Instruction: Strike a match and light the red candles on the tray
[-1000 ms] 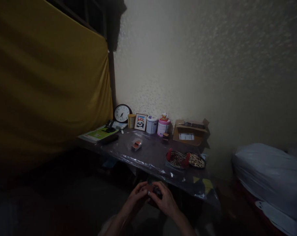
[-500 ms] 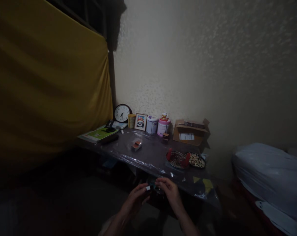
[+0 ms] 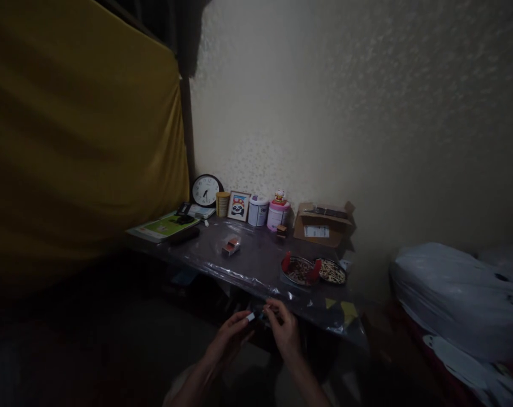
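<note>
Head view: the left hand (image 3: 229, 337) and right hand (image 3: 283, 329) pinch a small white-tipped object (image 3: 250, 317) between their fingertips, just in front of the plastic-covered table (image 3: 256, 254) (the object's kind is lost in shadow). Risk: dim light and so slight a grip could let it slip and fall below the table edge.

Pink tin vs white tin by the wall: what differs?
The pink tin is pink; the white tin is white with a dark blue label. The pink tin carries a small figurine on its lid, while the white tin's lid is bare. The pink tin stands nearer the cardboard box. Both are round and upright by the wall.
</note>
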Motion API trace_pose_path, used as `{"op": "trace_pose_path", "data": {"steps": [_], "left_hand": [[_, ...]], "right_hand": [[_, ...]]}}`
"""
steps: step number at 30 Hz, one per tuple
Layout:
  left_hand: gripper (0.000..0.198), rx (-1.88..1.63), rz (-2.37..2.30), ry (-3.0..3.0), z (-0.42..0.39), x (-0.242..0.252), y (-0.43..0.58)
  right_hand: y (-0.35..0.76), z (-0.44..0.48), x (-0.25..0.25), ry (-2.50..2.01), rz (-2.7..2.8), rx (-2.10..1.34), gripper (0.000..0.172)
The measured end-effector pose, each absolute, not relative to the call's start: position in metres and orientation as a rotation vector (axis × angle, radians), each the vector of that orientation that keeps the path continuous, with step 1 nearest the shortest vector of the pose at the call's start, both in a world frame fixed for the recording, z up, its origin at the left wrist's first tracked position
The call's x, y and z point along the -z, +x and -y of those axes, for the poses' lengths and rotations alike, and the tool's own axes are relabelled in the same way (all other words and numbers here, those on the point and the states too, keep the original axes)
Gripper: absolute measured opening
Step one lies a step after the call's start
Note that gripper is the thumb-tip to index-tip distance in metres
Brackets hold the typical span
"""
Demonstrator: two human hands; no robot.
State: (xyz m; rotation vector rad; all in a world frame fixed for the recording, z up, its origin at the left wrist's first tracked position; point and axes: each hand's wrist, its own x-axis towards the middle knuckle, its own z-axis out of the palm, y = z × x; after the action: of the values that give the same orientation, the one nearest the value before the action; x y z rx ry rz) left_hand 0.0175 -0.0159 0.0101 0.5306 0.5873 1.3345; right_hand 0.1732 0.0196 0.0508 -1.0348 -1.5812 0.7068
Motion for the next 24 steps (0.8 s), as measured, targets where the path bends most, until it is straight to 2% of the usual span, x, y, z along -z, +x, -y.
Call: {"op": "trace_pose_path", "data": {"steps": [4, 10, 14, 20, 24], "left_hand": [[0.02, -1.328, -0.58, 0.545, 0.015, -0.009, 0.019], [0.033, -1.293, -0.689, 0.505, 0.008, -0.013, 0.018], [0.029, -1.319, -0.728, 0.504, 0.009, -0.033, 0.019], [0.021, -1.417, -0.622, 0.558, 0.018, -0.079, 0.026], [0.018, -1.462, -0.602, 0.577, 0.022, -0.096, 0.03]], "right_hand": [[0.168, -0.016, -0.048, -0.954, 1.747, -0.488, 0.016], [0.168, -0.018, -0.047, -0.931, 1.779, -0.399, 0.015], [0.171, -0.021, -0.06, -0.919, 1.733, -0.317, 0.015], [0.171, -0.004, -0.109, -0.746, 1.66, -0.061, 0.013], [0.17, -0.003, -0.106, -0.672, 1.791, 0.066, 0.019]]}}
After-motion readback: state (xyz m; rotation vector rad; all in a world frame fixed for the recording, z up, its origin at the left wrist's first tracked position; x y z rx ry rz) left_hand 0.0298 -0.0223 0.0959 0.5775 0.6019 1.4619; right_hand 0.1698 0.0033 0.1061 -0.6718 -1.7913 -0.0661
